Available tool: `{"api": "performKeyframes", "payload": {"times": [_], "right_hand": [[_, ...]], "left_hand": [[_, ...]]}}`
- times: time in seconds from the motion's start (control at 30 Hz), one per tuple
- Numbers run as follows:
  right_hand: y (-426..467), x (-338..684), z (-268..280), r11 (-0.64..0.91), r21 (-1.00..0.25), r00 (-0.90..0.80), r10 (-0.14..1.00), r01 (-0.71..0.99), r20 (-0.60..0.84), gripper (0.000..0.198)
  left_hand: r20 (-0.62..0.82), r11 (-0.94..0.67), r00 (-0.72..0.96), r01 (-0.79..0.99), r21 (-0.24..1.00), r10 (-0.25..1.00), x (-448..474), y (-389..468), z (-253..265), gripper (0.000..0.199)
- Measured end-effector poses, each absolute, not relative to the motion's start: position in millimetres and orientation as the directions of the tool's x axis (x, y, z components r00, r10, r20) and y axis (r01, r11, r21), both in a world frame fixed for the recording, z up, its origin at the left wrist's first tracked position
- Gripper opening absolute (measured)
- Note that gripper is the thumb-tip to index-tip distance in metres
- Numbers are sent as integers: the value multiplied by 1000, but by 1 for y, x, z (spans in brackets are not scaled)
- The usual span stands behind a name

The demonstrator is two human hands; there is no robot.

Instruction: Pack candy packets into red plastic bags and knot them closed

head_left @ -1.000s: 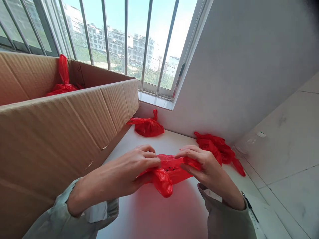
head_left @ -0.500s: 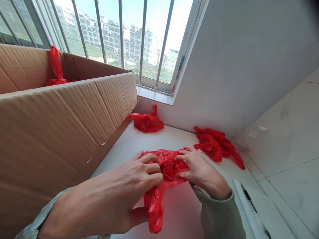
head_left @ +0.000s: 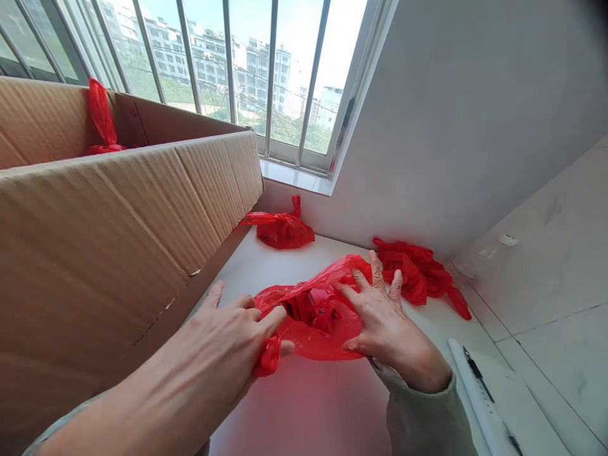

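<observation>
In the head view a red plastic bag lies on the white table, its mouth spread wide. Inside it are small dark red packets with black marks. My left hand grips the bag's left side, and a bunched red end sticks out between thumb and fingers. On the other side my right hand has its fingers spread, with some of them pressing against the inside of the bag's right edge.
A large cardboard box stands at left with a knotted red bag inside. Another tied red bag sits by the wall. More red bags lie at right, near a white strip with a black pen. A barred window is behind.
The bag's mouth has opened wider, showing more of the packets. My left hand has shifted left along with the bunched end; my right hand's fingers have spread.
</observation>
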State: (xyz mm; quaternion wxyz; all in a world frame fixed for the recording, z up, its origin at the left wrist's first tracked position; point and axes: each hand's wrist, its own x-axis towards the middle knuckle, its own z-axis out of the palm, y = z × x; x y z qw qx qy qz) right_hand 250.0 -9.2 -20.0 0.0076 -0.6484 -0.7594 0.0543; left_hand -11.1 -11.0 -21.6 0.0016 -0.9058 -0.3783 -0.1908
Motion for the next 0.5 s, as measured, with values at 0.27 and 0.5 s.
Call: {"api": "performKeyframes", "payload": {"times": [0.27, 0.5], "right_hand": [[-9, 245, -24, 161, -163, -185, 972, 973, -146, 87], [-17, 238, -21, 223, -188, -243, 966, 956, -89, 64]], "left_hand": [[428, -832, 785, 541, -122, 448, 31, -22, 3, 31], [459, -941, 863, 306, -146, 210, 61, -49, -18, 25]]}}
